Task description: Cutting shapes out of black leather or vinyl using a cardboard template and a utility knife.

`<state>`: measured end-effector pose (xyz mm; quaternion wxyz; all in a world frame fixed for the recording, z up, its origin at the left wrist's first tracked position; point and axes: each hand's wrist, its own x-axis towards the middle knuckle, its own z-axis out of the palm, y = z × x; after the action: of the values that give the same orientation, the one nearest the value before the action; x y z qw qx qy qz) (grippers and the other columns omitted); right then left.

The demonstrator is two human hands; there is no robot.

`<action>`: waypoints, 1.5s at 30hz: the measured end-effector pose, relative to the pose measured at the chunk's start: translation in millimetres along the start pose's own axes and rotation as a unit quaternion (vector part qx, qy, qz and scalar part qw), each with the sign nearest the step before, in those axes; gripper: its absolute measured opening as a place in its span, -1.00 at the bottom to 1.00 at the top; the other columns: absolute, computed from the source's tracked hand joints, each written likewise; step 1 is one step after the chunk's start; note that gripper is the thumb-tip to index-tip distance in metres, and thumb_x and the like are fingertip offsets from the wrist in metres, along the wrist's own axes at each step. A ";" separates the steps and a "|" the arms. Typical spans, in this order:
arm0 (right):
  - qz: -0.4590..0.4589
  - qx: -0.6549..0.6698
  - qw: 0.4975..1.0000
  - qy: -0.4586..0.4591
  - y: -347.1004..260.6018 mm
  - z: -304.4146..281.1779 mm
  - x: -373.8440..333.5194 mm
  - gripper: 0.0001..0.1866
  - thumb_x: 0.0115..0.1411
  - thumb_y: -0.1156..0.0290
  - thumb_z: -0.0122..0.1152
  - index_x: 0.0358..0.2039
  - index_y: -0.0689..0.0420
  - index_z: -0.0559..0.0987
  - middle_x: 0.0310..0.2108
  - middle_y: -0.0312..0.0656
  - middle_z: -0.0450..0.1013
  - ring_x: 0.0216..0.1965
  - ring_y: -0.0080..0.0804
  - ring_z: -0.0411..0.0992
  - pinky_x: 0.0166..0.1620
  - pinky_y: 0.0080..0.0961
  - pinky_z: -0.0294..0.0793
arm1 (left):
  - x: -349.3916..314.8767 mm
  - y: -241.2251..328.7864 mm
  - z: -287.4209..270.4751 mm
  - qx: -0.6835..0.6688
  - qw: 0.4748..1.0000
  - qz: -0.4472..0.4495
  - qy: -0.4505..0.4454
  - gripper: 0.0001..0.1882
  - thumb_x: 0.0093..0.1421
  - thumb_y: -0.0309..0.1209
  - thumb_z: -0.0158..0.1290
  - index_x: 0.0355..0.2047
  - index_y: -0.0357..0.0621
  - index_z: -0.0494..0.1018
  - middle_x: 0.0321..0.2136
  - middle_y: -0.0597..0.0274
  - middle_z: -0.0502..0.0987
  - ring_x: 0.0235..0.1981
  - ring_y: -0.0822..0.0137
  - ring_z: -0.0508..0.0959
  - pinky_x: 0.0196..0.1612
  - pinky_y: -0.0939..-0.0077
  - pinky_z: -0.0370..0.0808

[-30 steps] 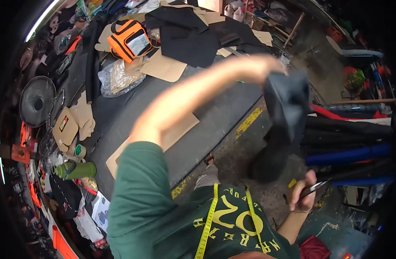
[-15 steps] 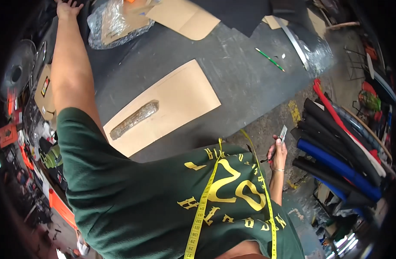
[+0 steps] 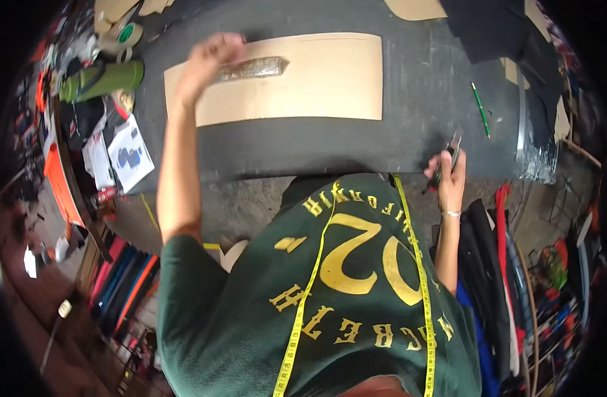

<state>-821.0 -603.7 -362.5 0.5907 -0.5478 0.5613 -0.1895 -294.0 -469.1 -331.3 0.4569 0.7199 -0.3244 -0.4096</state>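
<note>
My left hand (image 3: pixel 214 56) is over the left end of a long, narrow block wrapped in brown tape (image 3: pixel 260 68). Motion blurs its fingers, so I cannot tell whether they touch the block. The block lies on a curved-edged piece of tan card (image 3: pixel 330 79), flat on the dark worktable (image 3: pixel 303 145). At the table's near edge on the right, my right hand (image 3: pixel 447 172) is closed around a utility knife (image 3: pixel 454 147), its tip pointing away from me. A yellow measuring tape (image 3: pixel 302 298) hangs around my neck over the green shirt.
A green pencil (image 3: pixel 480 109) lies at the right, near dark sheets (image 3: pixel 492 33) and a metal straightedge (image 3: pixel 520 126). On the left are a green bottle (image 3: pixel 108 81), a tape roll (image 3: pixel 128 33) and a printed paper (image 3: pixel 130 155). Material rolls (image 3: pixel 485 264) stand below right.
My left hand has come back from the far left corner to the taped block. My right hand still holds the knife. The view has turned, so the card now lies nearly level.
</note>
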 end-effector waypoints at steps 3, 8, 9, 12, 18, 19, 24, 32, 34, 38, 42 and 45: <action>-0.059 -0.008 0.995 -0.076 -25.8 33.5 30.9 -0.73 0.49 0.21 0.05 -0.02 0.15 0.39 -0.44 -0.26 0.46 -0.55 -0.54 0.49 -0.48 -0.58 0.47 | -87.0 -68.2 27.7 0.136 0.986 -0.065 0.073 -0.69 0.37 -0.21 0.16 -0.11 -0.21 0.66 -0.26 0.38 0.66 -0.20 0.47 0.58 -0.02 0.51 0.51; -0.083 -0.067 0.962 -0.250 -47.0 113.8 25.4 -0.75 0.50 0.22 0.03 -0.19 0.15 0.40 -0.56 -0.33 0.40 -0.63 -0.60 0.42 -0.56 -0.60 0.38 | -137.7 -82.5 70.1 0.310 0.932 0.098 0.160 -0.79 0.28 -0.31 0.21 -0.12 -0.01 0.69 -0.12 0.14 0.66 -0.08 0.09 0.61 0.02 0.29 0.54; -0.087 -0.090 0.956 -0.267 -53.2 134.3 14.7 -0.73 0.50 0.19 0.02 -0.23 0.14 0.40 -0.59 -0.35 0.38 -0.66 -0.62 0.39 -0.59 -0.60 0.35 | -140.8 -84.2 72.3 0.329 0.923 0.109 0.166 -0.79 0.27 -0.30 0.21 -0.11 0.02 0.69 -0.11 0.14 0.64 -0.06 0.06 0.59 0.03 0.25 0.54; -0.094 -0.152 0.940 -0.290 -53.3 182.7 -4.7 -0.67 0.48 0.11 0.06 -0.27 0.13 0.44 -0.62 -0.35 0.37 -0.70 -0.61 0.38 -0.59 -0.57 0.38 | -137.4 -92.0 68.3 0.310 0.929 0.116 0.167 -0.77 0.26 -0.31 0.21 -0.08 0.05 0.68 -0.11 0.16 0.62 -0.08 0.06 0.60 0.02 0.24 0.54; -0.099 -0.233 0.940 -0.230 -32.2 249.7 -38.5 -0.65 0.47 0.12 0.07 -0.23 0.19 0.44 -0.59 -0.24 0.45 -0.67 -0.48 0.46 -0.54 -0.43 0.45 | -122.8 -103.3 49.7 0.291 0.945 0.117 0.093 -0.72 0.23 -0.32 0.23 -0.04 0.08 0.65 -0.16 0.17 0.60 -0.13 0.15 0.63 -0.04 0.24 0.56; -0.109 -0.255 0.939 -0.203 -25.5 258.1 -41.1 -0.65 0.47 0.12 0.07 -0.22 0.20 0.44 -0.58 -0.20 0.47 -0.67 -0.46 0.47 -0.52 -0.40 0.46 | -119.2 -103.7 46.1 0.286 0.949 0.107 0.076 -0.73 0.24 -0.32 0.24 -0.04 0.06 0.65 -0.13 0.17 0.60 -0.16 0.16 0.64 -0.06 0.26 0.56; -0.231 -0.413 0.870 -0.139 -20.3 281.8 -51.3 -0.71 0.44 0.19 0.03 -0.20 0.20 0.36 -0.42 0.25 0.51 -0.27 0.35 0.48 -0.23 0.14 0.45 | -102.4 -111.2 32.7 0.267 0.954 0.126 0.051 -0.69 0.16 -0.21 0.30 -0.07 0.13 0.65 -0.30 0.23 0.58 -0.25 0.20 0.61 -0.11 0.27 0.54; -0.286 -0.495 0.811 -0.123 -30.0 293.9 -41.8 -0.71 0.43 0.18 0.04 -0.23 0.19 0.41 -0.45 0.17 0.55 -0.33 0.24 0.54 -0.25 0.09 0.51 | -98.2 -116.1 41.9 0.290 0.948 0.102 0.081 -0.58 0.05 -0.02 0.37 -0.15 0.10 0.62 -0.36 0.27 0.57 -0.28 0.22 0.61 -0.16 0.28 0.54; -0.304 -0.508 0.795 -0.131 -29.0 295.0 -40.0 -0.72 0.43 0.20 0.03 -0.21 0.19 0.42 -0.43 0.15 0.57 -0.33 0.21 0.56 -0.24 0.07 0.54 | -96.7 -118.4 40.2 0.296 0.946 0.102 0.082 -0.56 0.03 0.01 0.38 -0.17 0.09 0.61 -0.37 0.28 0.57 -0.28 0.21 0.61 -0.17 0.27 0.54; -0.316 -0.509 0.789 -0.136 -27.3 296.8 -38.1 -0.72 0.42 0.21 0.02 -0.21 0.20 0.42 -0.41 0.15 0.57 -0.32 0.20 0.57 -0.23 0.06 0.55 | -94.8 -115.8 39.0 0.329 0.935 0.097 0.087 -0.52 0.01 0.08 0.39 -0.19 0.09 0.59 -0.36 0.28 0.60 -0.27 0.18 0.64 -0.19 0.22 0.55; -0.306 -0.507 0.794 -0.138 -29.2 296.2 -38.0 -0.72 0.42 0.22 0.02 -0.21 0.22 0.42 -0.41 0.15 0.57 -0.33 0.20 0.57 -0.23 0.06 0.55 | -95.6 -105.6 41.8 0.336 0.937 0.060 0.074 -0.52 -0.02 0.04 0.41 -0.21 0.04 0.59 -0.25 0.20 0.68 -0.14 0.13 0.66 -0.10 0.20 0.56; -0.288 -0.520 0.791 -0.149 -37.6 297.5 -39.6 -0.73 0.42 0.24 0.01 -0.20 0.23 0.44 -0.40 0.14 0.58 -0.31 0.17 0.58 -0.19 0.03 0.56 | -94.8 -103.6 41.9 0.340 0.937 0.048 0.071 -0.51 -0.02 0.05 0.41 -0.20 0.04 0.59 -0.24 0.21 0.67 -0.13 0.13 0.65 -0.09 0.20 0.56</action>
<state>-559.0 -453.6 -380.6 0.2116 -0.9298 0.2965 0.0536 -364.6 -367.2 -409.5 0.2258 0.8430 -0.4450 -0.2008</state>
